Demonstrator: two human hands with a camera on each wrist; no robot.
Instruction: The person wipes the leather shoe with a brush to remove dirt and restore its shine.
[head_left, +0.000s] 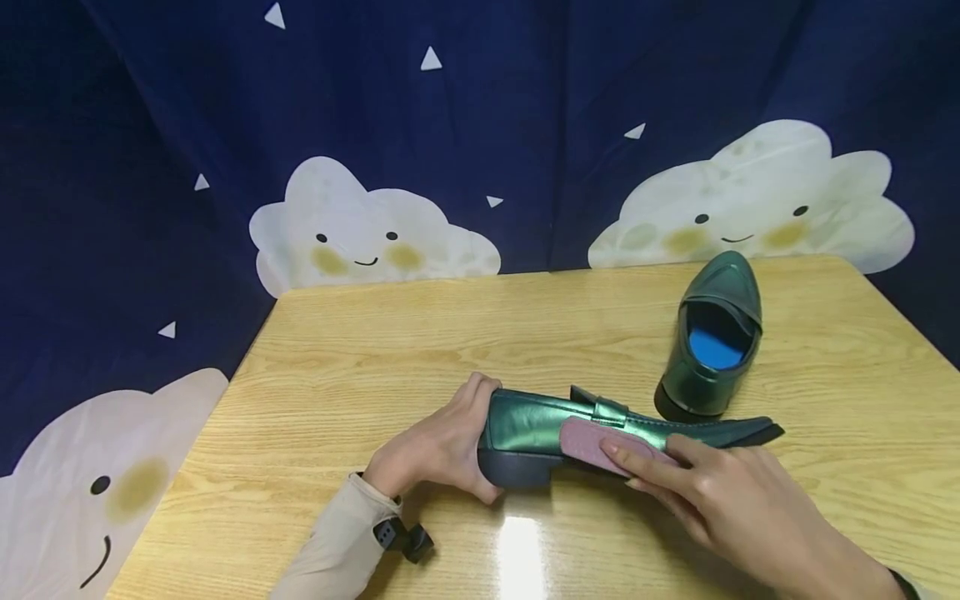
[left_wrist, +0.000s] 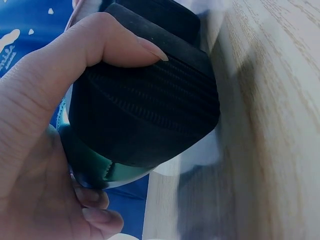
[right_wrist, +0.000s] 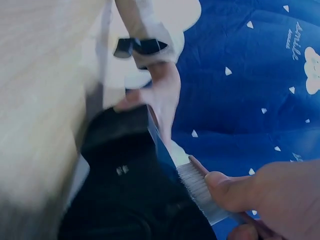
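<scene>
Shoe [head_left: 525,421] in shiny green is being held low over the near middle of the wooden table [head_left: 390,333], tilted so that its dark sole [right_wrist: 142,190] is facing towards the person and its toe is pointing right; whether it is resting on the wood, I cannot tell. The left hand [head_left: 450,437] is clamping round the heel [head_left: 517,468]: in the left wrist view the thumb is pressing against its ridged underside, while fingers [left_wrist: 102,217] are curling by the green upper on the other side. The right hand [head_left: 720,492] is gripping a pink-backed brush [head_left: 582,439], one finger lying along its back, and in the right wrist view its pale bristles [right_wrist: 197,187] are touching the side of the shoe. A second green shoe [head_left: 697,383] is standing upright just beyond the toe half of the first, its toe pointing away from the person and a blue insole [head_left: 716,348] showing inside. A beige sleeve [head_left: 330,542] is covering the left forearm, with a small black device [head_left: 405,537] sitting at the cuff. A bright reflection [head_left: 520,554] is gleaming on the near wood. Behind the table, a navy cloth [head_left: 540,100] is hanging, bearing white triangles [head_left: 431,60] and smiling clouds [head_left: 367,218]
</scene>
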